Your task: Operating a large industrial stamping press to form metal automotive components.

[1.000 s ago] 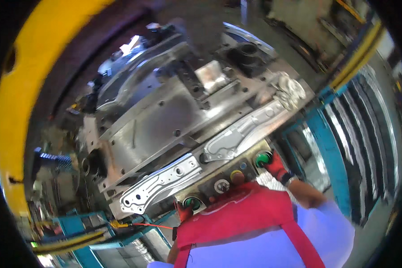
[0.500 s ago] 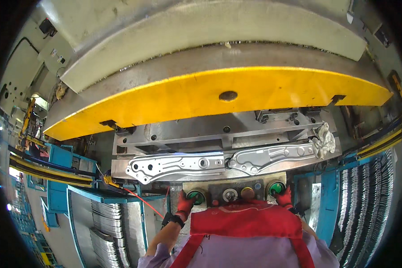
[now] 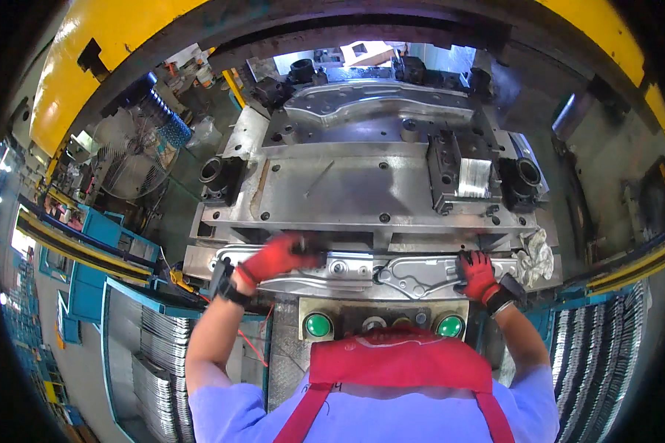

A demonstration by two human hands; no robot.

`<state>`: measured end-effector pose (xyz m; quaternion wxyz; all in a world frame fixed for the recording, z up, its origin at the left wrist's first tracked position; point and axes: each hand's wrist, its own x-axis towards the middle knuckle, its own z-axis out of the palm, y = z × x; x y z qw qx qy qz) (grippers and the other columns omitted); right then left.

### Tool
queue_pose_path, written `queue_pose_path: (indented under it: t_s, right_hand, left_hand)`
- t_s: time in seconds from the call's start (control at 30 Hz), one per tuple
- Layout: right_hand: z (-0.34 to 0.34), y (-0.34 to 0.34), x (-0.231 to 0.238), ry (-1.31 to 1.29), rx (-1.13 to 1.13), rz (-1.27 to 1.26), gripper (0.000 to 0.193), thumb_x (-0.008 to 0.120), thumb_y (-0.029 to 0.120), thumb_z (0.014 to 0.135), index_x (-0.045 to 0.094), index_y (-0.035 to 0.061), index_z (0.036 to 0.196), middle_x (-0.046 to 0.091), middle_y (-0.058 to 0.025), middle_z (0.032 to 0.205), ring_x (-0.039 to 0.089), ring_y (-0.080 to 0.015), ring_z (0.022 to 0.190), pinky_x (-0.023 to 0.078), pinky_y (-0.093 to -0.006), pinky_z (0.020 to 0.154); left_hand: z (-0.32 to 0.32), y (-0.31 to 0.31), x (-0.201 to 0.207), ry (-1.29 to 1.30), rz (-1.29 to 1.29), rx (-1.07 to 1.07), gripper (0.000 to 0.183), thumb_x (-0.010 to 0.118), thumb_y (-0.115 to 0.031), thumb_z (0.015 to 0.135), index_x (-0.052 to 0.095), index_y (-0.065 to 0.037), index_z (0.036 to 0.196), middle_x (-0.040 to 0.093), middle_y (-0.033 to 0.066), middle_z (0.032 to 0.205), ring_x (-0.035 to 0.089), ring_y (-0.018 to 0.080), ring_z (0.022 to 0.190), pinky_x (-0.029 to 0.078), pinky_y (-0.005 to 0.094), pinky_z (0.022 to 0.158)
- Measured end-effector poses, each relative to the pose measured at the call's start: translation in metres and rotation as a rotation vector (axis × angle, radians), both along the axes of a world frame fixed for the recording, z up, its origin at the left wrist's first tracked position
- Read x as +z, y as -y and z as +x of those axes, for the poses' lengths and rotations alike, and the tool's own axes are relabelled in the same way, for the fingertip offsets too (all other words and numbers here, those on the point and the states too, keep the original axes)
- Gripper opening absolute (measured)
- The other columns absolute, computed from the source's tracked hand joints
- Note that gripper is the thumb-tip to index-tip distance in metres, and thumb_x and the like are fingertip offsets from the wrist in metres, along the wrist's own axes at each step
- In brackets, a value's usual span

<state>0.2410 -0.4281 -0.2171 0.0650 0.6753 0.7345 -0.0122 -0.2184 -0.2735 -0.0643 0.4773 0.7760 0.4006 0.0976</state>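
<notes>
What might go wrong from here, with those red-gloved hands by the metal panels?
The left hand and right hand could get nicked on the left panel and right panel if their edges are sharp. The crumpled cloth at the right panel's end might snag. Should the raised yellow press slide drop, a hand straying over the lower die could be crushed.

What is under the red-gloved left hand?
Under the red-gloved left hand is a long, silver, stamped metal panel, showing on both sides. The part the glove covers can't be seen, and blur hides whether they touch.
</notes>
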Motion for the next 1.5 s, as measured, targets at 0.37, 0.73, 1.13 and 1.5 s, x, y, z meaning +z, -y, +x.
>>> queue_pose_path:
  t_s: [0.37, 0.73, 1.13, 1.5]
  right_hand:
    - [-0.001, -0.014, 0.003, 0.040, 0.128, -0.133, 0.099, 0.076, 0.050, 0.047, 0.039, 0.0058, 0.127, 0.043, -0.0191, 0.123, 0.040, -0.0348, 0.113, 0.030, -0.0482, 0.097]
    - [0.006, -0.016, -0.006, -0.074, 0.108, -0.105, 0.099, 0.076, 0.050, 0.042, 0.041, 0.0094, 0.126, 0.041, -0.0181, 0.121, 0.040, -0.0360, 0.111, 0.033, -0.0499, 0.091]
    - [-0.001, -0.003, 0.018, -0.124, 0.011, -0.018, 0.096, 0.078, 0.044, 0.041, 0.042, 0.0093, 0.123, 0.042, -0.0196, 0.118, 0.039, -0.0369, 0.110, 0.032, -0.0507, 0.091]
    - [0.004, 0.047, 0.057, -0.464, -0.058, 0.149, 0.107, 0.081, 0.041, 0.042, 0.034, 0.0075, 0.132, 0.037, -0.0215, 0.124, 0.035, -0.0390, 0.115, 0.031, -0.0474, 0.097]
  left_hand:
    - [0.193, -0.252, 0.062, -0.500, 1.090, 0.100, 0.093, 0.062, -0.062, 0.064, 0.034, -0.005, 0.132, 0.035, 0.0207, 0.133, 0.033, 0.0366, 0.124, 0.022, 0.0431, 0.104]
    - [0.215, -0.267, 0.088, -0.342, 0.944, -0.106, 0.079, 0.068, -0.059, 0.058, 0.051, -0.006, 0.114, 0.052, 0.0174, 0.112, 0.047, 0.0337, 0.107, 0.038, 0.0421, 0.092]
    - [0.210, -0.266, 0.083, -0.368, 0.900, -0.058, 0.090, 0.068, -0.059, 0.058, 0.039, -0.012, 0.129, 0.041, 0.0142, 0.130, 0.036, 0.0332, 0.122, 0.025, 0.0473, 0.101]
    - [0.114, -0.149, 0.114, 0.031, 1.306, 0.032, 0.078, 0.072, -0.051, 0.055, 0.051, -0.007, 0.117, 0.053, 0.0174, 0.110, 0.050, 0.0341, 0.102, 0.038, 0.0426, 0.088]
